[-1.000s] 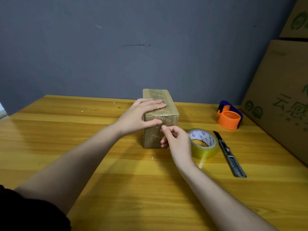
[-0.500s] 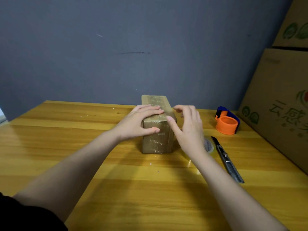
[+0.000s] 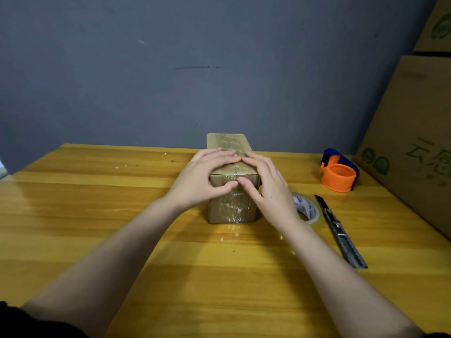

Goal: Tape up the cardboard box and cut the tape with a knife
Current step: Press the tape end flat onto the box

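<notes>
A small cardboard box (image 3: 229, 208) wrapped in shiny clear tape stands lengthwise in the middle of the wooden table (image 3: 97, 203). My left hand (image 3: 202, 176) lies over its near top edge from the left, fingers flat on the top and thumb on the front face. My right hand (image 3: 268, 189) mirrors it from the right; the fingertips and thumbs of both hands almost meet. A roll of clear tape (image 3: 308, 211) lies flat just right of the box, partly hidden by my right wrist. A grey utility knife (image 3: 339, 230) lies to the right of the roll, blade end pointing away.
An orange and blue tape dispenser (image 3: 339, 175) sits at the back right. Large cardboard cartons (image 3: 410, 147) are stacked along the table's right edge. A grey wall runs close behind the table. Small scraps of tape dot the wood.
My right hand left the front face of the box, rose and came down flat on the near top edge beside my left hand. The left hand stayed on the box.
</notes>
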Available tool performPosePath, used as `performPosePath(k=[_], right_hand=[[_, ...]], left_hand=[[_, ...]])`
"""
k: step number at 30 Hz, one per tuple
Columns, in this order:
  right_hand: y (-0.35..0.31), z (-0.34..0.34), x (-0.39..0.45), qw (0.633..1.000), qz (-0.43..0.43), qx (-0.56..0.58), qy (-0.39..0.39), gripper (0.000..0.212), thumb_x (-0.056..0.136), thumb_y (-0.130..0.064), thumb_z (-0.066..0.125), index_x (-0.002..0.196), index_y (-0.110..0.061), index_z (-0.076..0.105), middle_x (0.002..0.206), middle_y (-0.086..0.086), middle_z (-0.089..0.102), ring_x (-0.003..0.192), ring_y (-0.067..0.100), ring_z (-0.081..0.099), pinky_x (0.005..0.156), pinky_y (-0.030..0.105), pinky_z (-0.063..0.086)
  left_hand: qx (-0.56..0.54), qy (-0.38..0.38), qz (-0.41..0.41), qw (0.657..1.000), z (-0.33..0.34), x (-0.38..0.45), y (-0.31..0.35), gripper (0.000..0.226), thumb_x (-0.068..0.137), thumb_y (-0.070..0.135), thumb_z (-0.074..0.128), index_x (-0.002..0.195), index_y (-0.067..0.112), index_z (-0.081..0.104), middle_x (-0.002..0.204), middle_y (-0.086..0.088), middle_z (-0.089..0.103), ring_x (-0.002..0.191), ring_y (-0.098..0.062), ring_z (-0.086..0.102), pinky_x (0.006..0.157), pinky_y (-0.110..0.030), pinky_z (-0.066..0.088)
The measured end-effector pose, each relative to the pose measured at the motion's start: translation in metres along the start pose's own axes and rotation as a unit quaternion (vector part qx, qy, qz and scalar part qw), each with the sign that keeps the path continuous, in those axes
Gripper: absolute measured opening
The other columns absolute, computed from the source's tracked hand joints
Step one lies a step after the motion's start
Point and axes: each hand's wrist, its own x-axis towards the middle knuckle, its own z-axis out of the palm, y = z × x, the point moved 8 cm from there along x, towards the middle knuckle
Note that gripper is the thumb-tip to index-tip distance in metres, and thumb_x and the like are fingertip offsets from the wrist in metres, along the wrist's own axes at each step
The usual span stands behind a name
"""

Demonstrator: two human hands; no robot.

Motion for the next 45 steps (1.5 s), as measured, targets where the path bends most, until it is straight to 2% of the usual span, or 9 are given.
performPosePath(k=[7, 12, 16, 19, 21, 26, 31, 37, 45], right_hand=[[0.002, 0.001, -0.002, 0.999, -0.023, -0.009, -0.031, 0.059, 0.087, -0.049, 0.052, 0.138, -0.022, 0.041, 0.145, -0.008, 0.039, 0.133, 0.009, 0.038, 0.107, 0.022, 0.028], [0.003, 0.0, -0.003, 0.997, -0.036, -0.041, -0.053, 0.069, 0.083, -0.049, 0.061, 0.141, -0.024, 0.036, 0.149, -0.009, 0.033, 0.135, 0.008, 0.034, 0.106, 0.019, 0.022], [0.002, 0.001, -0.001, 0.994, -0.05, -0.058, -0.084, 0.083, 0.074, -0.048, 0.071, 0.143, -0.025, 0.032, 0.15, -0.009, 0.03, 0.135, 0.012, 0.034, 0.106, 0.023, 0.023], [0.003, 0.003, 0.0, 0.993, -0.035, -0.042, -0.1, 0.087, 0.069, -0.051, 0.074, 0.141, -0.026, 0.033, 0.148, -0.009, 0.03, 0.135, 0.009, 0.032, 0.107, 0.023, 0.022], [-0.001, -0.002, 0.002, 0.998, -0.008, 0.011, -0.062, 0.068, 0.077, -0.057, 0.06, 0.134, -0.025, 0.041, 0.143, -0.009, 0.037, 0.132, 0.008, 0.036, 0.107, 0.025, 0.029], [-0.011, -0.002, 0.004, 0.998, 0.038, -0.005, 0.048, 0.053, 0.085, -0.059, 0.042, 0.115, -0.017, 0.054, 0.126, -0.003, 0.053, 0.116, 0.019, 0.052, 0.096, 0.034, 0.043], [-0.008, 0.0, 0.003, 0.997, 0.02, -0.002, 0.069, 0.053, 0.083, -0.057, 0.048, 0.114, -0.015, 0.056, 0.125, -0.001, 0.055, 0.115, 0.019, 0.053, 0.095, 0.032, 0.043], [-0.005, 0.002, -0.001, 0.999, -0.013, -0.023, 0.043, 0.059, 0.082, -0.055, 0.053, 0.125, -0.014, 0.052, 0.133, -0.001, 0.051, 0.121, 0.017, 0.049, 0.1, 0.024, 0.036], [-0.002, 0.004, -0.001, 0.994, -0.05, -0.093, 0.01, 0.072, 0.079, -0.061, 0.053, 0.133, -0.015, 0.045, 0.141, -0.001, 0.046, 0.128, 0.019, 0.042, 0.104, 0.037, 0.039]], left_hand=[[0.071, 0.0, 0.024, 0.997, -0.003, -0.001, 0.003, 0.07, 0.069, 0.058, 0.059, 0.134, 0.034, 0.045, 0.141, 0.016, 0.047, 0.134, -0.006, 0.035, 0.11, -0.021, 0.024], [0.075, -0.015, 0.016, 0.997, -0.002, -0.004, 0.0, 0.09, 0.063, 0.059, 0.07, 0.139, 0.027, 0.033, 0.143, 0.006, 0.045, 0.133, -0.011, 0.039, 0.11, -0.034, 0.036], [0.07, -0.025, 0.021, 0.997, -0.003, -0.006, 0.001, 0.099, 0.06, 0.055, 0.077, 0.14, 0.022, 0.03, 0.145, 0.005, 0.042, 0.134, -0.01, 0.037, 0.111, -0.026, 0.03], [0.02, -0.054, 0.003, 0.998, 0.0, -0.009, -0.004, 0.091, 0.064, 0.054, 0.075, 0.139, 0.023, 0.033, 0.151, 0.008, 0.031, 0.143, -0.006, 0.021, 0.116, -0.028, 0.02], [-0.032, -0.052, -0.013, 0.998, -0.001, -0.011, -0.01, 0.073, 0.074, 0.057, 0.062, 0.137, 0.029, 0.038, 0.152, 0.015, 0.029, 0.144, -0.002, 0.013, 0.117, -0.031, 0.016], [-0.106, 0.017, -0.053, 0.993, 0.0, -0.014, -0.019, 0.048, 0.086, 0.056, 0.042, 0.128, 0.034, 0.05, 0.143, 0.018, 0.039, 0.143, -0.004, 0.017, 0.119, -0.033, 0.018], [-0.083, 0.021, -0.048, 0.995, 0.002, -0.016, -0.016, 0.051, 0.083, 0.056, 0.046, 0.13, 0.036, 0.046, 0.144, 0.017, 0.039, 0.143, -0.005, 0.018, 0.119, -0.038, 0.02], [-0.056, 0.013, -0.025, 0.998, 0.002, -0.017, -0.015, 0.063, 0.076, 0.054, 0.058, 0.133, 0.031, 0.044, 0.147, 0.015, 0.038, 0.143, -0.005, 0.017, 0.117, -0.029, 0.017], [-0.024, -0.015, -0.012, 1.0, 0.001, -0.015, -0.014, 0.076, 0.071, 0.051, 0.07, 0.137, 0.03, 0.039, 0.149, 0.014, 0.034, 0.143, -0.005, 0.015, 0.116, -0.026, 0.015]])
